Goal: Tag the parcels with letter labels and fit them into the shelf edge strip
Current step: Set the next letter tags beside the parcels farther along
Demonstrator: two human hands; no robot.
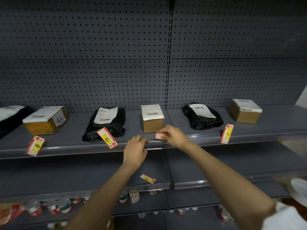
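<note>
Several parcels stand in a row on the grey shelf [182,128]. My right hand [174,136] pinches a red-and-white label [160,136] just in front of the middle cardboard box [152,118], at the shelf edge strip [93,147]. My left hand [135,151] rests its fingers on the strip just left of it, holding nothing. Labels B [35,145], C [107,138] and F [227,134] stand tilted at the strip before a cardboard box [44,121], a black bag [106,123] and the far-right box [245,111]. A label E [147,178] lies on the lower shelf. Another black bag [201,117] lies right of the middle box.
A dark parcel [11,117] lies at the far left. Grey pegboard [116,63] backs the shelf. Bottles and cans [63,206] fill the lower shelves. A white object [299,190] shows blurred at the right edge.
</note>
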